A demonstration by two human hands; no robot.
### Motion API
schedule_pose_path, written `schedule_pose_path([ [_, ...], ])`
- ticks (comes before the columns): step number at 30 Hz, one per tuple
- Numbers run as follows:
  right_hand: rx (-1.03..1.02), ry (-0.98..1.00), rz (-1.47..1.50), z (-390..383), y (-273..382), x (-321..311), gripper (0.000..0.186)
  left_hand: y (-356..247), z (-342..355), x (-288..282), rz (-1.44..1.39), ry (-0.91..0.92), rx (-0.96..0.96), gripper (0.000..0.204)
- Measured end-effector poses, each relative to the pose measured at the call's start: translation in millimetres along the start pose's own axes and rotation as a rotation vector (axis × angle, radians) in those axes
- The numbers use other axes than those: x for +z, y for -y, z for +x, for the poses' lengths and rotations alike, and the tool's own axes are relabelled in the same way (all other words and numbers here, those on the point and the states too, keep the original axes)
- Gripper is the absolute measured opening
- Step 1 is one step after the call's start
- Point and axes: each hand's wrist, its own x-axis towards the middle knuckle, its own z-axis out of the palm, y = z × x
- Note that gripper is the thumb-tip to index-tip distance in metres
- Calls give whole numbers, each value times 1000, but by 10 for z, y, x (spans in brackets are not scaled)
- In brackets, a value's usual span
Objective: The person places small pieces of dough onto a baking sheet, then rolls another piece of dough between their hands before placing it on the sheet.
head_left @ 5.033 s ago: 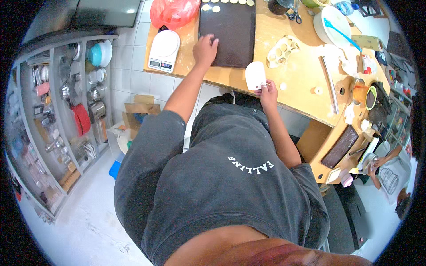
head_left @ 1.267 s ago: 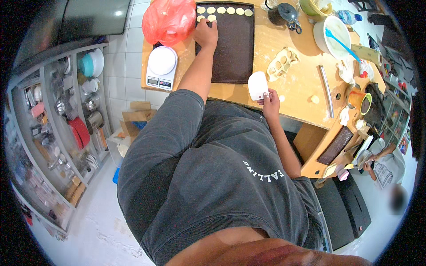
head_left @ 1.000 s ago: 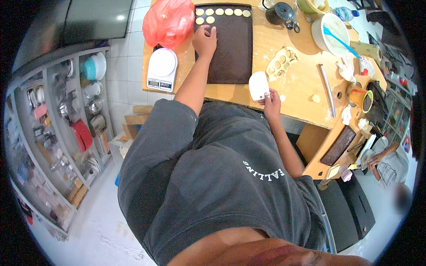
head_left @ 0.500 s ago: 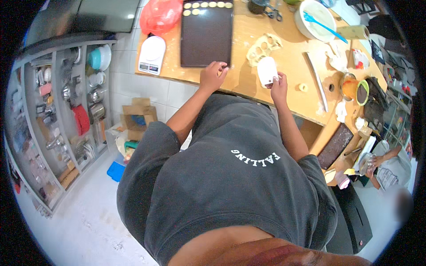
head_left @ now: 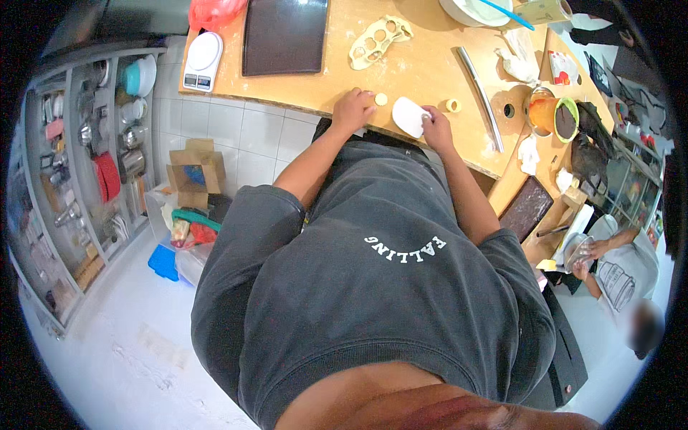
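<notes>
1. Change: the left hand, over the baking tray a second ago, is now at the near edge of the surface, fingers loosely curled beside a dough disc; contact cannot be told
2. The right hand pinches a white scraper; the disc, right of it earlier, now lies left of it. Judgement: work appears centred on this loose disc, away from the tray
3. Ring cutter stands right of the scraper; perforated dough sheet lies beyond
4. Containers: the tray's visible part is bare; white bowl holds a blue spatula, other contents cropped; cardboard box has something blue inside
</notes>
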Motion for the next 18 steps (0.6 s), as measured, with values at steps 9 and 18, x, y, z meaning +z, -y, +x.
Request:
schedule_pose_path([
  [9, -12, 120, 6, -118, 512, -23, 27, -75, -13, 8, 39, 84, -66, 32],
  [18, -176, 92, -26, 78, 210, 40, 27, -107, -62, 54, 28, -6, 2, 29],
])
